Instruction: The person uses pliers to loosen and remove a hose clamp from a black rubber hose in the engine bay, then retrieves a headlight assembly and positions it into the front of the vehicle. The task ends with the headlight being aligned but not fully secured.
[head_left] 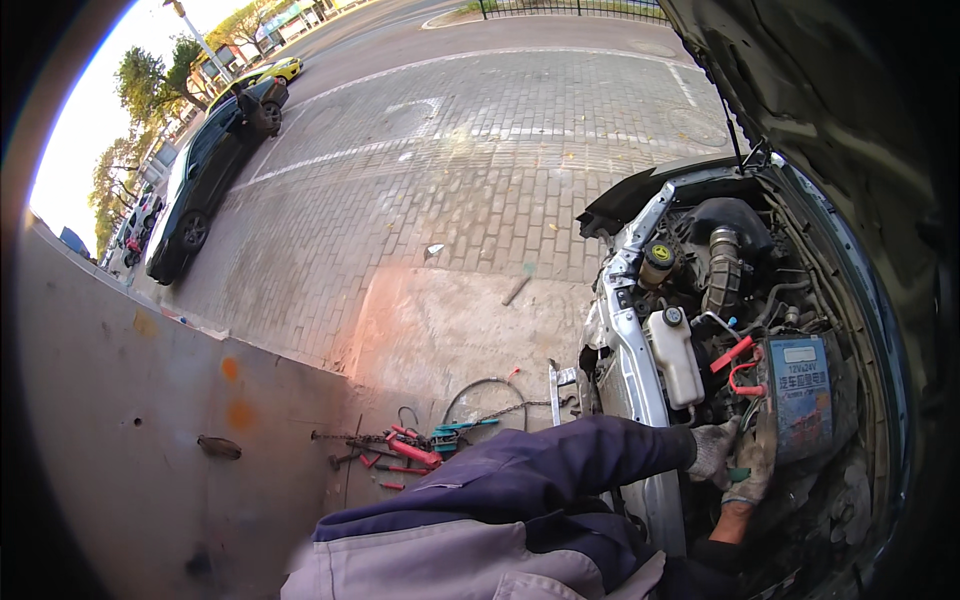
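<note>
My left hand (711,452), in a grey knit glove, reaches over the front frame into the engine bay with its fingers curled in. My right hand (752,474), also gloved, meets it from below, fingers bent. A small green piece (738,474) shows between the two; its kind is unclear, and what the fingers pinch is hidden. Just right of my hands is a blue box-shaped power unit (802,400). Red clamp handles (733,354) and a red cable (738,376) lie at its left side. A white fluid reservoir (676,357) stands left of them.
The raised hood (840,110) hangs over the right side. A silver front frame (636,375) borders the engine bay. Red and teal chain tools (420,450) lie on the ground beside a beige wall (190,420). A dark car (212,170) is parked on the paving.
</note>
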The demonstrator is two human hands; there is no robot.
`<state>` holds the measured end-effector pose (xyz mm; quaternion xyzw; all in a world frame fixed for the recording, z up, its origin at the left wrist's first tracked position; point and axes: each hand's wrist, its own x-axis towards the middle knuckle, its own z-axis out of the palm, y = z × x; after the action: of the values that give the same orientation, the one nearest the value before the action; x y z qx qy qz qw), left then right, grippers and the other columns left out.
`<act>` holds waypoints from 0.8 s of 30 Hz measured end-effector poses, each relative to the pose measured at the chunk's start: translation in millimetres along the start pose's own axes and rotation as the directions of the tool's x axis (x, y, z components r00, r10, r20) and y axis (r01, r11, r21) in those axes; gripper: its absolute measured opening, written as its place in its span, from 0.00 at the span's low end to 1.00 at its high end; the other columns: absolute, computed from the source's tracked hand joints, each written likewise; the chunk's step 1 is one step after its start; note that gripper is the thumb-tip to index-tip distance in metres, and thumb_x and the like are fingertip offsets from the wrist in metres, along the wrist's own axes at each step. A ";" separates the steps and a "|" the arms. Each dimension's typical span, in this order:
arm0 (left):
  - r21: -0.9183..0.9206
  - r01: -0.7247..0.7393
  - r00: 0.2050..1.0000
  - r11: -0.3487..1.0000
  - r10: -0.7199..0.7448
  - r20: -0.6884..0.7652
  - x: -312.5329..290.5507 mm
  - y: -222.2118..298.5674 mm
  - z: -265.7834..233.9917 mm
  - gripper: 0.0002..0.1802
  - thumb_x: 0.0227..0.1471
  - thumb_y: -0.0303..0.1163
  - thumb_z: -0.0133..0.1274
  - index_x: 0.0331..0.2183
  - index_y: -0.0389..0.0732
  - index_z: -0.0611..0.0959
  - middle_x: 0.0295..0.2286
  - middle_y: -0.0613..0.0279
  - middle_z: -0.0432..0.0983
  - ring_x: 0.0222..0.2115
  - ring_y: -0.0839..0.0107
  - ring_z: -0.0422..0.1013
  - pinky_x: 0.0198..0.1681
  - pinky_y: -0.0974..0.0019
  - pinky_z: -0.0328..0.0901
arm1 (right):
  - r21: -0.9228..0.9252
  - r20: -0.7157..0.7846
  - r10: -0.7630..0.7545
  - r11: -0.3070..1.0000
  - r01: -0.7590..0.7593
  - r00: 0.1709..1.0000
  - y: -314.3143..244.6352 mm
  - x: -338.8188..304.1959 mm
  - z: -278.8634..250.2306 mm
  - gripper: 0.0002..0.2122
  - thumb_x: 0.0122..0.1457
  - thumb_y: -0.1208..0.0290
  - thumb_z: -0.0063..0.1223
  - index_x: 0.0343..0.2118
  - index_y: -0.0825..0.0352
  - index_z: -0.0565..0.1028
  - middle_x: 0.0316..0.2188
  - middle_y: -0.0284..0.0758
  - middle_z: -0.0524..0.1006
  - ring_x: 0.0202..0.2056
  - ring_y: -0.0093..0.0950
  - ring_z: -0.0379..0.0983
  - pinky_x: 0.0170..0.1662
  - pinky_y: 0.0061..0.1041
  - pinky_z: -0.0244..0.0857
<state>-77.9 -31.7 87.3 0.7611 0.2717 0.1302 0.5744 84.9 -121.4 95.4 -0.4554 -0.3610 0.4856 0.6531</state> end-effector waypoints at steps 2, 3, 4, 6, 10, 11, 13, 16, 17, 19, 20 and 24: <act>0.135 -0.081 0.989 0.987 0.096 -0.112 3.6 -5.7 17.7 0.85 0.36 0.53 0.80 0.71 0.15 0.41 0.58 0.27 0.72 0.56 0.43 0.76 0.59 0.56 0.73 | 0.030 0.046 -0.007 1.000 0.006 0.999 -3.3 1.6 2.9 0.43 0.66 0.57 0.57 0.79 0.71 0.52 0.77 0.47 0.58 0.76 0.44 0.55 0.78 0.45 0.49; 0.214 -0.104 0.979 0.971 0.138 -0.148 4.7 -6.4 24.1 0.84 0.36 0.53 0.79 0.70 0.14 0.42 0.56 0.25 0.73 0.55 0.44 0.77 0.57 0.57 0.73 | 0.042 0.065 0.002 0.999 -0.005 0.998 -6.0 2.2 5.4 0.44 0.66 0.57 0.57 0.79 0.71 0.51 0.77 0.47 0.58 0.77 0.44 0.54 0.78 0.45 0.48; 0.292 -0.124 0.966 0.948 0.182 -0.181 5.1 -5.6 28.1 0.82 0.37 0.53 0.79 0.69 0.12 0.44 0.54 0.24 0.74 0.53 0.44 0.78 0.56 0.57 0.74 | 0.052 0.085 0.011 0.999 -0.015 0.996 -9.2 2.7 8.1 0.44 0.66 0.56 0.58 0.79 0.70 0.51 0.78 0.47 0.57 0.78 0.44 0.52 0.79 0.45 0.47; 0.181 -0.026 0.981 0.983 0.060 -0.183 4.1 1.2 29.6 0.79 0.39 0.54 0.77 0.68 0.12 0.46 0.52 0.26 0.75 0.49 0.44 0.80 0.53 0.56 0.76 | -0.039 0.080 -0.007 0.999 0.010 0.997 -15.0 4.8 13.2 0.45 0.66 0.54 0.58 0.80 0.70 0.50 0.78 0.47 0.57 0.78 0.43 0.51 0.79 0.44 0.45; 0.198 0.061 0.985 0.978 -0.027 -0.168 -2.4 23.3 19.2 0.73 0.43 0.55 0.73 0.67 0.13 0.50 0.49 0.28 0.77 0.44 0.45 0.82 0.48 0.55 0.77 | 0.038 0.127 0.034 0.999 -0.039 0.991 -19.6 11.4 14.0 0.46 0.67 0.51 0.58 0.80 0.69 0.49 0.79 0.46 0.56 0.79 0.41 0.50 0.79 0.43 0.44; 0.209 0.079 0.986 0.975 -0.045 -0.160 -2.8 26.4 18.2 0.72 0.43 0.54 0.72 0.67 0.13 0.51 0.48 0.28 0.77 0.43 0.45 0.82 0.47 0.55 0.77 | 0.024 0.156 0.020 0.999 -0.024 0.988 -18.2 13.5 11.8 0.45 0.68 0.54 0.58 0.80 0.68 0.49 0.79 0.45 0.56 0.78 0.41 0.50 0.80 0.42 0.43; 0.224 0.132 0.984 0.966 -0.099 -0.149 -0.5 25.5 19.0 0.68 0.45 0.53 0.70 0.68 0.16 0.52 0.48 0.28 0.78 0.43 0.46 0.82 0.47 0.55 0.77 | -0.113 0.166 0.048 0.993 -0.029 0.985 -13.4 22.1 4.6 0.44 0.69 0.54 0.57 0.80 0.69 0.50 0.78 0.45 0.57 0.78 0.42 0.51 0.79 0.42 0.45; 0.479 -0.041 0.985 0.877 0.117 -0.130 10.0 10.6 29.8 0.63 0.51 0.53 0.66 0.69 0.18 0.54 0.48 0.28 0.78 0.41 0.46 0.82 0.47 0.55 0.76 | -0.874 0.425 0.011 -0.254 0.413 0.905 -11.9 38.0 -14.3 0.27 0.75 0.69 0.45 0.74 0.71 0.62 0.74 0.40 0.64 0.76 0.38 0.54 0.80 0.34 0.47; 0.536 -0.063 0.978 0.842 0.158 -0.134 14.2 4.5 33.8 0.61 0.53 0.53 0.64 0.69 0.19 0.54 0.48 0.28 0.78 0.40 0.46 0.82 0.46 0.55 0.76 | -0.934 0.357 -0.009 -0.010 0.357 0.934 -7.6 41.2 -18.1 0.31 0.75 0.63 0.47 0.76 0.71 0.59 0.75 0.42 0.62 0.75 0.39 0.56 0.79 0.36 0.48; 0.634 -0.093 0.972 0.768 0.208 -0.109 20.1 -5.5 39.2 0.60 0.55 0.53 0.61 0.69 0.18 0.54 0.47 0.28 0.78 0.39 0.48 0.83 0.45 0.55 0.76 | -0.767 0.395 0.050 -0.532 0.359 0.917 -2.3 44.6 -24.6 0.33 0.76 0.59 0.48 0.77 0.71 0.56 0.77 0.43 0.60 0.74 0.39 0.58 0.77 0.37 0.48; 0.679 -0.107 0.968 0.726 0.232 -0.096 21.5 -7.8 40.1 0.59 0.56 0.53 0.60 0.69 0.18 0.54 0.47 0.28 0.79 0.38 0.48 0.83 0.45 0.55 0.76 | -0.838 0.386 0.015 -0.412 0.357 0.922 -0.9 46.0 -26.9 0.34 0.75 0.58 0.49 0.78 0.71 0.55 0.77 0.44 0.59 0.74 0.39 0.57 0.77 0.37 0.48; 0.552 -0.005 0.994 0.834 0.067 -0.092 17.4 0.8 31.8 0.60 0.55 0.54 0.59 0.68 0.15 0.54 0.44 0.30 0.80 0.38 0.50 0.83 0.43 0.56 0.77 | -0.307 0.159 -0.010 0.950 0.060 0.987 5.7 48.7 -24.0 0.40 0.71 0.57 0.53 0.79 0.70 0.51 0.78 0.46 0.56 0.75 0.42 0.55 0.78 0.40 0.46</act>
<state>-47.2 -47.6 76.4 0.8909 0.3139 0.0981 0.3133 118.2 -79.7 83.7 -0.5068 -0.4908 0.4451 0.5516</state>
